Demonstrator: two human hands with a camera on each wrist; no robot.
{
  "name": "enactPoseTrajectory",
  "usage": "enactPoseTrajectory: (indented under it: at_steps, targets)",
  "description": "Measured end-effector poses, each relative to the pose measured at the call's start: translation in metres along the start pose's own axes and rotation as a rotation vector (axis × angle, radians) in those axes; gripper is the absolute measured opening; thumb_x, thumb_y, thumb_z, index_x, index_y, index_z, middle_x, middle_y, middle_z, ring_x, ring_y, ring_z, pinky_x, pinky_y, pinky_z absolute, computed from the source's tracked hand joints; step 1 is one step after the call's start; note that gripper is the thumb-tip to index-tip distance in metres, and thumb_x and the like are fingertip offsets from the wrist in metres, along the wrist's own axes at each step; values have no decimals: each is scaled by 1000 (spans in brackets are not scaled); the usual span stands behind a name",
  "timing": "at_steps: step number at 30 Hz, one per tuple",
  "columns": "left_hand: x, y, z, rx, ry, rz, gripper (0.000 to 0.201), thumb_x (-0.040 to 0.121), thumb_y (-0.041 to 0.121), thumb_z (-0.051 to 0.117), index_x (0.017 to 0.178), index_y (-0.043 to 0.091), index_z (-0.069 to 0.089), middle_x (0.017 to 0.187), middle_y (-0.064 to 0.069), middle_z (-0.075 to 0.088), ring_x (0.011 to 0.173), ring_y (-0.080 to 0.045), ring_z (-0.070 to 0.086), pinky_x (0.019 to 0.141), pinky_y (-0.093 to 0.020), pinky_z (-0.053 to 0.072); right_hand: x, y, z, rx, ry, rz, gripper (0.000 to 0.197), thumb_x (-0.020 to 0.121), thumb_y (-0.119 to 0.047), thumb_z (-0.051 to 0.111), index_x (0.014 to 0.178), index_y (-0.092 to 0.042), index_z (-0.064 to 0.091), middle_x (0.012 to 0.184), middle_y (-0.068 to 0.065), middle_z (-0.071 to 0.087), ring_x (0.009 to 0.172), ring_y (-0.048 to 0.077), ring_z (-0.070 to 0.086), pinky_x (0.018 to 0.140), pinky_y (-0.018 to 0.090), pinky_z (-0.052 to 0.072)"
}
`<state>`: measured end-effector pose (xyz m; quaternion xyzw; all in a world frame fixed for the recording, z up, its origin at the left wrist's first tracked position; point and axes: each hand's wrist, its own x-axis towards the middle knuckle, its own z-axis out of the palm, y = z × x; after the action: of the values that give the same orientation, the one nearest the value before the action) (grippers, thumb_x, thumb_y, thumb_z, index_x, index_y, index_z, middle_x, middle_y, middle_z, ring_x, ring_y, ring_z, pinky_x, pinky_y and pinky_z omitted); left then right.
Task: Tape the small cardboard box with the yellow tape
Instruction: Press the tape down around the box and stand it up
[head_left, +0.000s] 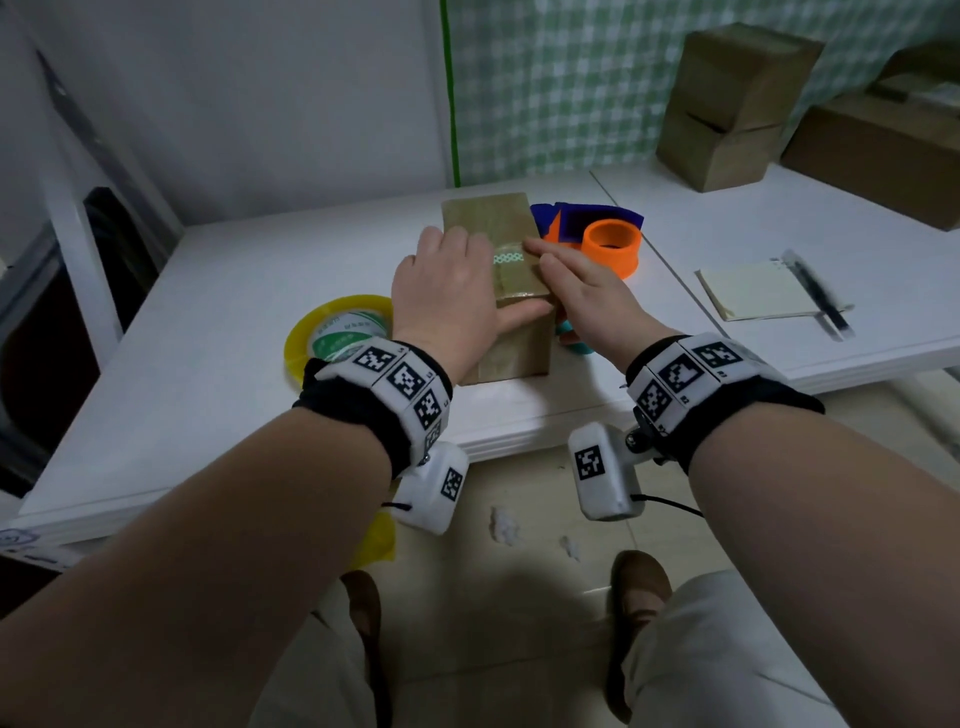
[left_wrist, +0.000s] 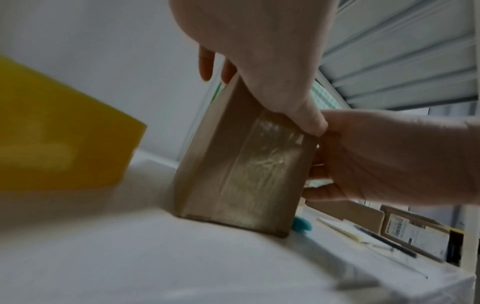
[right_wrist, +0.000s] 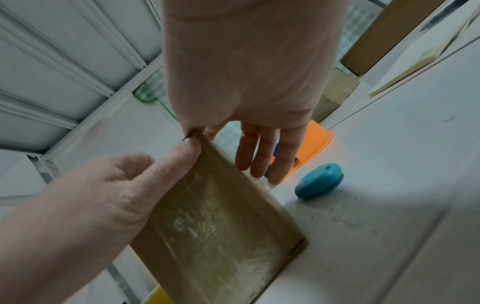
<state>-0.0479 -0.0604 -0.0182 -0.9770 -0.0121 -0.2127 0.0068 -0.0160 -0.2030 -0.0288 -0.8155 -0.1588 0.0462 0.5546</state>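
The small cardboard box (head_left: 511, 338) stands on the white table (head_left: 234, 322), with a glossy tape strip (left_wrist: 259, 170) running down its near face and over its top. My left hand (head_left: 447, 291) lies over the box top, fingers curled past the left side and thumb (right_wrist: 182, 156) pinching the near top edge. My right hand (head_left: 587, 296) rests flat along the top's right edge with its fingers (right_wrist: 262, 152) straight. The yellow tape roll (head_left: 337, 338) lies on the table just left of the box; neither hand touches it.
An orange roll (head_left: 610, 252) and blue pieces (head_left: 587, 215) sit right behind the box. A teal object (right_wrist: 319, 181) lies at the box's right foot. Further right are a yellow notepad (head_left: 753, 291) and a pen (head_left: 821, 291). Larger cardboard boxes (head_left: 727, 104) stand at the back right.
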Motion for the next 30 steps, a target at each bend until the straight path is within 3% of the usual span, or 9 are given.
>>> enactPoseTrajectory:
  at_steps: [3, 6, 8, 14, 17, 21, 25, 27, 30]
  targets:
    - [-5, 2, 10, -74, 53, -19, 80, 64, 76, 54, 101, 5, 57, 102, -12, 60, 101, -30, 51, 69, -38, 45, 1, 1, -1, -3, -7, 3, 38, 100, -29, 39, 136, -23, 51, 130, -3, 54, 111, 6, 46, 103, 37, 45]
    - [-12, 3, 19, -63, 109, 6, 78, 54, 73, 58, 91, 4, 60, 88, -13, 61, 86, -31, 57, 53, -32, 44, 2, 3, 0, 32, -11, 19, 37, 100, -29, 39, 135, -26, 51, 118, -11, 48, 110, 7, 45, 103, 36, 45]
    - [-14, 4, 21, -50, 127, 14, 78, 49, 71, 61, 87, 4, 60, 82, -12, 61, 77, -30, 59, 49, -31, 46, 2, 3, 1, 38, -9, 20, 37, 100, -30, 40, 134, -26, 52, 116, -12, 48, 108, 8, 46, 101, 36, 45]
    - [-19, 4, 22, -16, 76, 54, 79, 44, 62, 75, 93, 1, 61, 87, -15, 61, 79, -32, 58, 55, -34, 50, 3, 5, 2, 24, 2, -8, 37, 99, -30, 40, 134, -26, 53, 120, -8, 52, 108, 9, 47, 101, 37, 43]
    - [-20, 2, 16, -1, 29, 97, 78, 47, 56, 79, 97, 0, 58, 93, -18, 60, 85, -35, 56, 63, -37, 51, 2, 4, 2, -5, 7, -16, 37, 99, -30, 41, 134, -26, 53, 135, -1, 55, 118, 15, 51, 107, 38, 41]
    - [-23, -6, 10, 43, -34, 159, 82, 56, 53, 77, 114, 1, 54, 106, -16, 58, 95, -33, 51, 79, -37, 49, 2, 2, 0, -24, -15, 1, 37, 99, -33, 40, 135, -29, 51, 133, -2, 55, 112, 10, 48, 104, 35, 41]
    - [-25, -15, 3, 40, -85, 215, 85, 66, 46, 74, 134, 4, 43, 122, -14, 54, 107, -31, 46, 94, -36, 41, 3, 1, -1, -40, -31, 11, 38, 99, -35, 40, 136, -31, 50, 139, 0, 52, 112, 13, 49, 105, 36, 42]
    - [-24, -19, -2, -6, -114, 220, 82, 71, 43, 73, 139, 9, 39, 130, -11, 51, 114, -29, 43, 98, -35, 38, 3, 0, -3, -47, -39, 15, 39, 99, -35, 40, 136, -31, 49, 141, 1, 51, 109, 9, 46, 103, 35, 41]
    - [-21, -22, -10, -70, -105, 190, 63, 81, 43, 64, 135, 15, 45, 131, -6, 54, 117, -25, 44, 95, -35, 40, 2, -1, -4, -46, -40, 24, 39, 99, -35, 39, 138, -30, 48, 142, 0, 50, 110, 8, 44, 104, 34, 41]
